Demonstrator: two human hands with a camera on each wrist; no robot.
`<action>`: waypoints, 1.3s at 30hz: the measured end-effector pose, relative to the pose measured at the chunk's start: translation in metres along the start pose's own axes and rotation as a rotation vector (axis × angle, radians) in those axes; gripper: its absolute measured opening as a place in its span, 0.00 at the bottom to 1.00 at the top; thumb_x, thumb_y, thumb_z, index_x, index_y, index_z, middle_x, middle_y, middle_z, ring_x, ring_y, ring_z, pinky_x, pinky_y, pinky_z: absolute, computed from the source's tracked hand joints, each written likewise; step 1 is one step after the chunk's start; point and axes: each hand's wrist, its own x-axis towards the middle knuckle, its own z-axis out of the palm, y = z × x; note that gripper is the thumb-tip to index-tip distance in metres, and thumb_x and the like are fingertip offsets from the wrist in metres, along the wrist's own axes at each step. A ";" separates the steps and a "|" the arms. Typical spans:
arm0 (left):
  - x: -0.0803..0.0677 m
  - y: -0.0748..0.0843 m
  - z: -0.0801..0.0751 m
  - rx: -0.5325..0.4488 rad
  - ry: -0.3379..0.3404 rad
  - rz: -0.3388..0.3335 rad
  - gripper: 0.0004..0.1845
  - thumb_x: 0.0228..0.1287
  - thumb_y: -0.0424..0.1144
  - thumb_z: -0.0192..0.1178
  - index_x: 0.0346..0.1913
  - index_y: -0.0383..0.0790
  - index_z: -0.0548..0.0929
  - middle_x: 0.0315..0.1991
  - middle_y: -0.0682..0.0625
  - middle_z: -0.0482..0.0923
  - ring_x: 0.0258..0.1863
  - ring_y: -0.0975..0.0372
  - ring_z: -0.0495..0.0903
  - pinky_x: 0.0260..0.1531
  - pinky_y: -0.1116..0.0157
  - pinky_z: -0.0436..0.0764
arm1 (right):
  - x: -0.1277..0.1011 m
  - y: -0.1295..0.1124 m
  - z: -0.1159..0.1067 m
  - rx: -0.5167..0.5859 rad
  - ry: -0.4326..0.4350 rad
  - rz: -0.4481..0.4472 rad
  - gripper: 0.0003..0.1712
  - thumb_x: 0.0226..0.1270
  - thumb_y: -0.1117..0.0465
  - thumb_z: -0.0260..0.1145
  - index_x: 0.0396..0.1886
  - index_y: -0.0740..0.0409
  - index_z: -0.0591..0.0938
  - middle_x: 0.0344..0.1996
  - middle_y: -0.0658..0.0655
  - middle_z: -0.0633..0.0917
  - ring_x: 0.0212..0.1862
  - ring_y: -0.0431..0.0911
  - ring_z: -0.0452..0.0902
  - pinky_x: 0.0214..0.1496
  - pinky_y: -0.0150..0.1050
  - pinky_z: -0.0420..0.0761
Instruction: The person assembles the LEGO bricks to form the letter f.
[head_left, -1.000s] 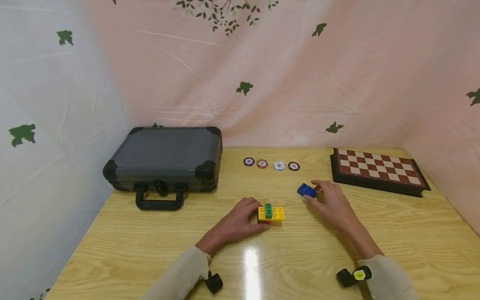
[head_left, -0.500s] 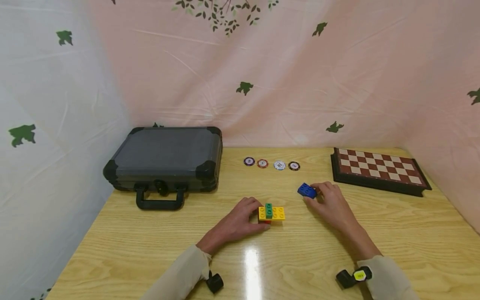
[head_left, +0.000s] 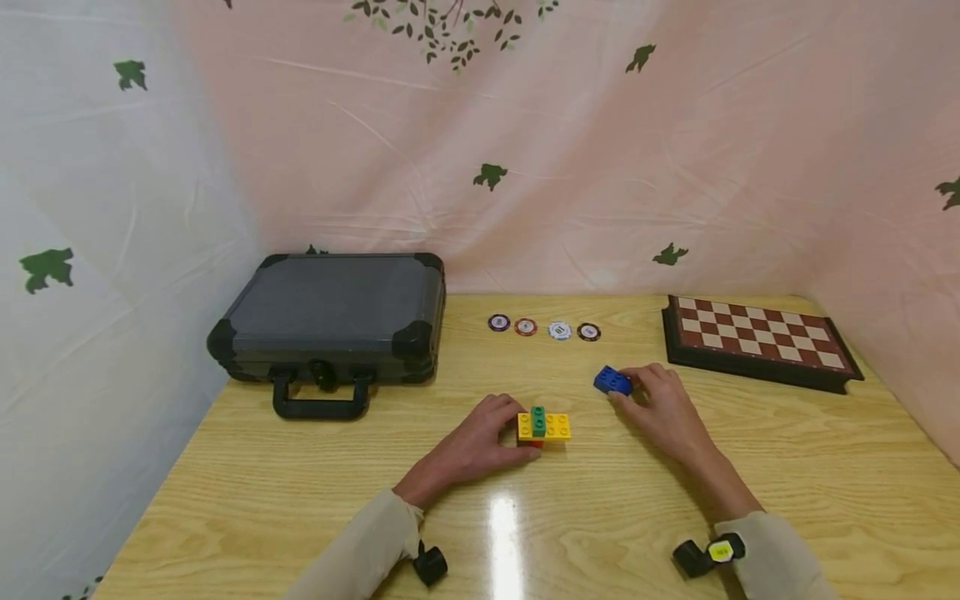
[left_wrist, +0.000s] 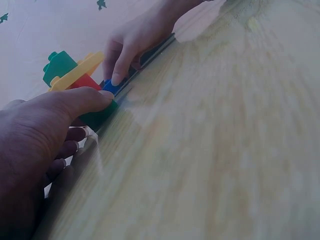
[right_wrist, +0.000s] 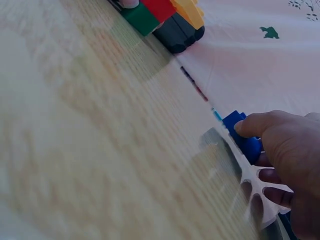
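Note:
My left hand (head_left: 472, 442) grips a small stack of toy building bricks (head_left: 557, 427) standing on the table. From bottom to top the stack runs green, red, a long yellow brick, and a small green brick (left_wrist: 59, 69). In the left wrist view, the thumb lies along the near side of the lower bricks. Further back and to the right, my right hand (head_left: 667, 412) pinches a blue building brick (head_left: 611, 380) between thumb and fingers, low at the tabletop. The right wrist view shows the thumb against the near side of this blue brick (right_wrist: 235, 122).
A grey case (head_left: 337, 304) with black corners and handle stands at the back left. Several poker chips (head_left: 558, 331) lie in a row at the back middle. A checkered board box (head_left: 757, 337) sits at the back right. Patterned cloth (head_left: 562, 167) hangs behind the table.
The fingers of my right hand have closed in a little on the blue brick, which has turned very slightly. My left hand and the brick stack stay in place.

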 end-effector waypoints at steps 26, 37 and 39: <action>-0.001 0.001 0.000 -0.013 -0.006 -0.036 0.24 0.67 0.53 0.70 0.59 0.44 0.82 0.57 0.52 0.77 0.58 0.59 0.72 0.63 0.57 0.72 | -0.005 -0.042 -0.004 0.099 0.049 -0.259 0.19 0.68 0.64 0.74 0.56 0.65 0.84 0.49 0.62 0.82 0.54 0.59 0.71 0.53 0.58 0.73; 0.000 0.001 0.000 -0.022 -0.007 -0.018 0.23 0.67 0.53 0.70 0.58 0.45 0.82 0.56 0.53 0.77 0.57 0.60 0.72 0.62 0.57 0.73 | -0.014 -0.057 -0.007 0.124 -0.005 -0.305 0.21 0.68 0.63 0.74 0.59 0.60 0.83 0.52 0.57 0.81 0.54 0.52 0.71 0.51 0.54 0.76; 0.000 0.000 0.000 -0.019 -0.006 -0.015 0.23 0.67 0.52 0.71 0.58 0.45 0.82 0.55 0.53 0.77 0.56 0.60 0.72 0.61 0.58 0.73 | -0.016 -0.060 -0.008 0.126 -0.010 -0.325 0.21 0.68 0.63 0.74 0.59 0.59 0.83 0.53 0.55 0.81 0.54 0.50 0.71 0.51 0.54 0.77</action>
